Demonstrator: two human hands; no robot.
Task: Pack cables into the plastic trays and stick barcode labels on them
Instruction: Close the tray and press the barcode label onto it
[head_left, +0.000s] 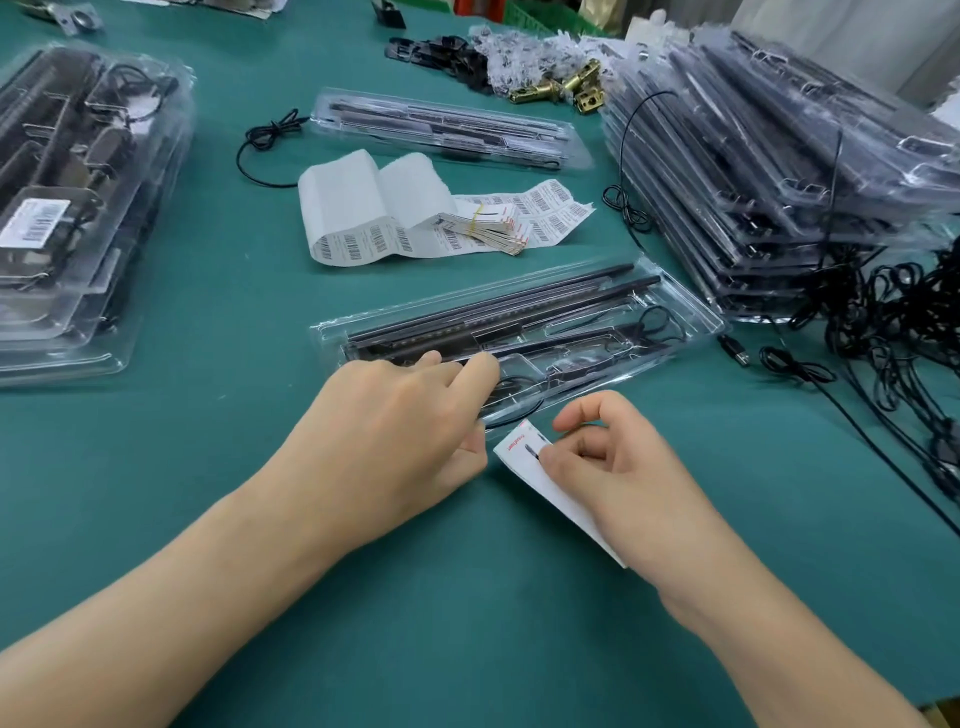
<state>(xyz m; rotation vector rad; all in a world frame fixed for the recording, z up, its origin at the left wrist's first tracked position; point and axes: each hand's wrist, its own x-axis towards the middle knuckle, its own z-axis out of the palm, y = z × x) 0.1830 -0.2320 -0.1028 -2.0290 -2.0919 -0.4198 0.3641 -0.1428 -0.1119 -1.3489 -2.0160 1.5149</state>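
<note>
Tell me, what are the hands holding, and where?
The right hand pinches a white paper slip near its printed top end. The left hand rests on the near edge of the clear tray; whether it grips cannot be told.

A single wide-angle view looks from the person's head, above the near edge of the green tabletop (208, 291), forward and down. Both forearms enter from the bottom corners. The left hand (395, 415) and right hand (618, 467) sit near the middle of the view, close enough that red print shows on the white slip (524, 457) in the right hand, though it cannot be read. The clear tray (691, 312) under the left hand lies just beyond. The lens bends the sides, so the tray stacks at the left edge (78, 208) and the right edge (779, 171) lean outward. The far edge is cut off at the top.
</note>
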